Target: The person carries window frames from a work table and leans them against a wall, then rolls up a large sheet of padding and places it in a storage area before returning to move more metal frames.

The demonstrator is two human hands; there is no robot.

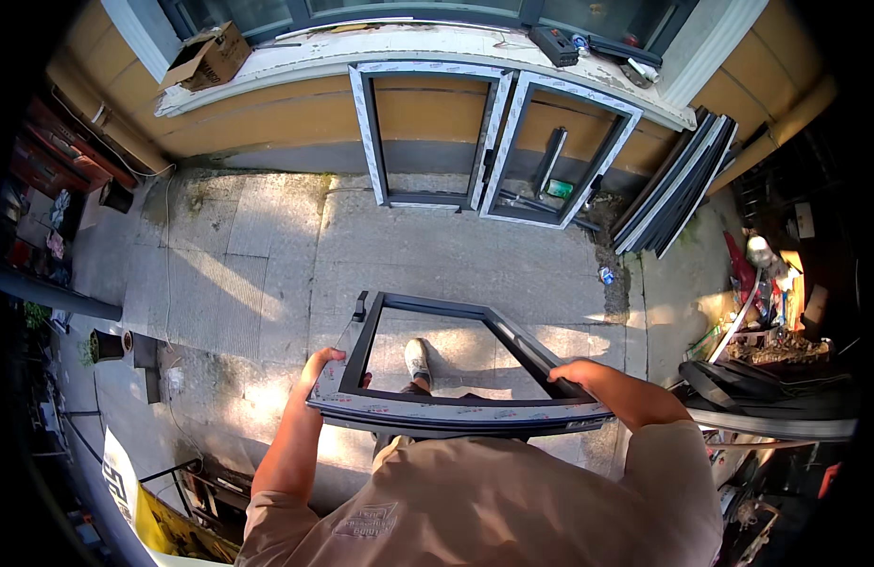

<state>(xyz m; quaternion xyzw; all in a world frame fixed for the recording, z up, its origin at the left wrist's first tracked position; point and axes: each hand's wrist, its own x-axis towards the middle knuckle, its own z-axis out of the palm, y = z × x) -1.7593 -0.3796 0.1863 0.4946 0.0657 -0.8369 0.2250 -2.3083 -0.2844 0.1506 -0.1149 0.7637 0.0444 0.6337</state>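
Observation:
Held in front of my body is a dark grey window sash frame [456, 409] with printed white protective film on its faces. It has no glass, and the paving and one shoe [417, 359] show through its opening. My left hand [325, 364] grips the left side bar, thumb on top and fingertips showing inside the opening. My right hand [577, 372] is closed around the right side bar. A small black handle-like fitting [360, 306] sticks out near the frame's far left corner.
Two similar frames [481, 180] lean against the wall below the windowsill [304, 64]. Dark profiles [673, 184] are stacked beside them at right. A cardboard box [206, 59] and a black case [553, 45] sit on the sill. Clutter [768, 312] lies at right; potted plants [106, 347] stand left.

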